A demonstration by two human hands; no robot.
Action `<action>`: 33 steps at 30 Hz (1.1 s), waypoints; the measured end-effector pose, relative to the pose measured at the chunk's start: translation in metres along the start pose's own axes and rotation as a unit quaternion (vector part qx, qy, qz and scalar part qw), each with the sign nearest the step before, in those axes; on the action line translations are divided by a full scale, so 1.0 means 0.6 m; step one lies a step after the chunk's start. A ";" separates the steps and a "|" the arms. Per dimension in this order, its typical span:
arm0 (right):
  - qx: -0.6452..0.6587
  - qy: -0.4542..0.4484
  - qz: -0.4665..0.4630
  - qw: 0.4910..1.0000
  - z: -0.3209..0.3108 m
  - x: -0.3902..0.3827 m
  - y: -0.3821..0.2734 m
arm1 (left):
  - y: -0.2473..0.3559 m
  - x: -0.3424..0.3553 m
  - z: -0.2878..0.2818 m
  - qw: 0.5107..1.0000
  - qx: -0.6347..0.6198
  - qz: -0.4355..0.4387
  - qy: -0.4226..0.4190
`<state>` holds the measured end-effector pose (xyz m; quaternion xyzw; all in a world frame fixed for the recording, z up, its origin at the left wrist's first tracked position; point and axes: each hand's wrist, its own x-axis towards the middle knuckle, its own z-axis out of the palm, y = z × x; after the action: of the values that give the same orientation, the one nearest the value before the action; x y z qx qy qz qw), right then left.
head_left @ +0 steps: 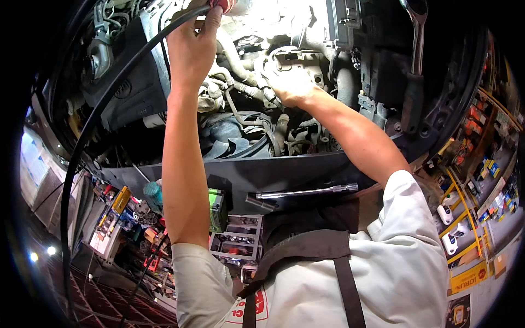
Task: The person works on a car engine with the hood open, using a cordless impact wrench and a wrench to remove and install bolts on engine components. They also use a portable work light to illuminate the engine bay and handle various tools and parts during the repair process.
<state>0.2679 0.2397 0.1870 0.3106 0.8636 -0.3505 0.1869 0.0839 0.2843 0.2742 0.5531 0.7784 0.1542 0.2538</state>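
My left hand (pixel 191 52) is raised at the top of the view, thumb up against the red end of a corded work lamp (pixel 223 4), closed on it. A thick black cord (pixel 117 79) runs from there down the left side. Strong light from that spot floods the engine bay (pixel 240 117). My right hand (pixel 292 87) reaches in among the hoses and metal parts, beside a pale bracket-like part (pixel 309 68). Glare washes out its fingers, so what they touch or hold is hidden.
A ratchet wrench (pixel 415 71) lies at the right of the bay. On the black front panel rests a chrome extension bar (pixel 306 191), near a green box (pixel 217 210). Below stands a grey parts tray (pixel 238 240). Shelves with packages (pixel 481 180) line the right; a cluttered bench (pixel 109 229) is left.
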 end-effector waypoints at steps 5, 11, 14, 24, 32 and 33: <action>0.043 0.123 0.014 0.991 0.058 0.011 0.018 | 0.061 -0.010 -0.001 0.988 -0.043 0.146 0.036; 0.014 0.082 0.006 0.997 0.088 0.034 0.024 | 0.002 -0.007 -0.007 0.985 -0.028 0.164 0.034; 0.034 -0.055 0.032 0.997 0.057 0.028 0.007 | -0.023 -0.011 -0.013 0.992 -0.042 0.118 0.030; 0.048 -0.128 0.051 0.989 0.053 0.028 0.007 | -0.147 0.027 -0.033 0.957 -0.005 0.291 -0.005; 0.004 -0.018 -0.021 1.000 0.074 0.011 0.026 | -0.212 0.051 -0.040 0.870 0.122 0.477 0.013; 0.016 -0.052 -0.007 0.998 0.066 0.013 0.021 | -0.215 0.047 -0.039 0.861 0.138 0.488 0.028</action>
<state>0.2745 0.2214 0.1493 0.2892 0.8490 -0.3813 0.2241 -0.0374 0.2678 0.2202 0.8870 0.4291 0.1644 0.0449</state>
